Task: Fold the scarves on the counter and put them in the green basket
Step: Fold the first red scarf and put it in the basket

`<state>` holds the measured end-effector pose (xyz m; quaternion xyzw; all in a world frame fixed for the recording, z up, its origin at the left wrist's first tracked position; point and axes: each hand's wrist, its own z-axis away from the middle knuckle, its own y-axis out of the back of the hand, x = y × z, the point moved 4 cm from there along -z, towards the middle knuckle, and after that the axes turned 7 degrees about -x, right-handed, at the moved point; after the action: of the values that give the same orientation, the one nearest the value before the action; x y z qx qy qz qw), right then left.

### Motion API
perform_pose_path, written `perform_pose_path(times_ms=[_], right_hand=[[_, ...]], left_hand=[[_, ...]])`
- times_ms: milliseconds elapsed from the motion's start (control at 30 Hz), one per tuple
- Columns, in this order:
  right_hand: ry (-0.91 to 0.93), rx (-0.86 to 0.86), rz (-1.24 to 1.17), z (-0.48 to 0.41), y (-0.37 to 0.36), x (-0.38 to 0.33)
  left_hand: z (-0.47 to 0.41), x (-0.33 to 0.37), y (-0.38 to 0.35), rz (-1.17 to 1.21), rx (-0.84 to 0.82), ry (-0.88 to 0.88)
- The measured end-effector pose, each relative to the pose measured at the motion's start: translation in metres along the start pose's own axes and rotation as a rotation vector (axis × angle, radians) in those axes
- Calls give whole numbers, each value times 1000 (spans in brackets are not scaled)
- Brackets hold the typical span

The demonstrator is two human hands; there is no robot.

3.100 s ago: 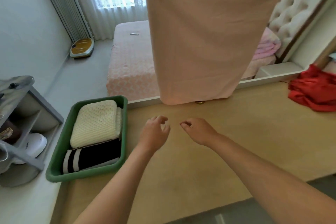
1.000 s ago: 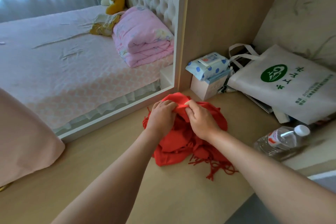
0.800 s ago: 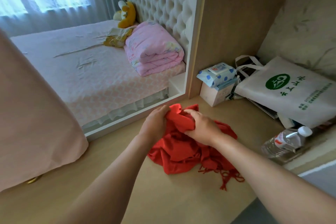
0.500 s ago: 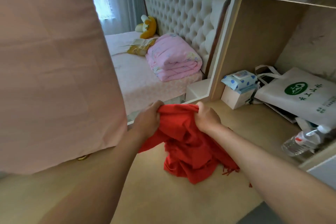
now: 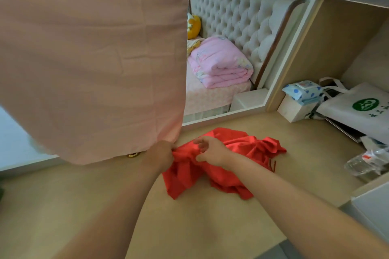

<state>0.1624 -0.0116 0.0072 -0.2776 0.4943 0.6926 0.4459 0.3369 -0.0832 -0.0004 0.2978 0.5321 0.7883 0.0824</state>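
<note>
A pink cloth [image 5: 90, 59] hangs at left. A folded quilt [image 5: 221, 63] lies on the bed [image 5: 206, 99]. Wipes [image 5: 303, 91] top a box [image 5: 294, 109] beside a white bag [image 5: 357, 109].

the white bag [image 5: 345, 115] bears a green logo and characters, too blurred to read.

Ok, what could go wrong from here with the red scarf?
The left hand alone seems to have a grip on the bunched red scarf; it may spread unevenly. The hanging pink cloth beside that hand could get caught up. The scarf's fringe, swung wide, could knock the water bottle.
</note>
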Motion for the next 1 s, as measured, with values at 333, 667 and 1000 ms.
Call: perform_pose_path(times_ms=[333,667,1000], right_hand=[[-265,-79,742,2,19,113],[-212,67,829,-23,53,170],[147,199,216,-54,63,99]], left_hand=[[-30,25,-63,58,-293,-31],[-87,94,-136,134,-163,-88],[-82,69,-86,450,261,-99]])
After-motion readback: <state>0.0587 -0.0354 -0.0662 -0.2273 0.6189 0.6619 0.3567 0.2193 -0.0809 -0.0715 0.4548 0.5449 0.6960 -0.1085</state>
